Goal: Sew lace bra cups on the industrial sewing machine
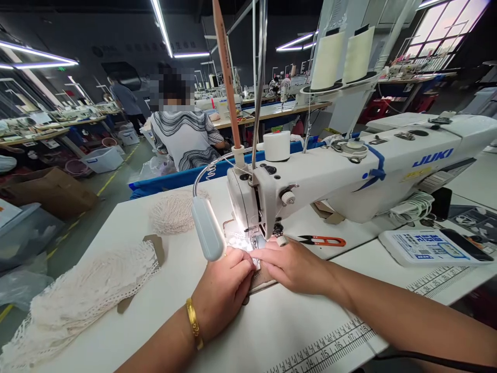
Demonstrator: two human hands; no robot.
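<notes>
One left hand [225,282] closed over white fabric [257,264], right hand [297,265] flattened, lamp [208,229] overhanging, snips [328,241]

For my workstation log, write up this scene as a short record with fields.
Machine: white JUKI sewing machine
Left hand: fingers curled at white fabric near the needle; grip unclear
Right hand: fingers extended beside the left's, at the fabric; grip unclear
Left wrist: gold bracelet
Light: grey lamp on a bent metal arm, left of the needle
Table, left: long lace bundle; cream mesh-like heap farther back
Table, right: orange-handled snips
Behind: co-worker in a patterned top
</notes>
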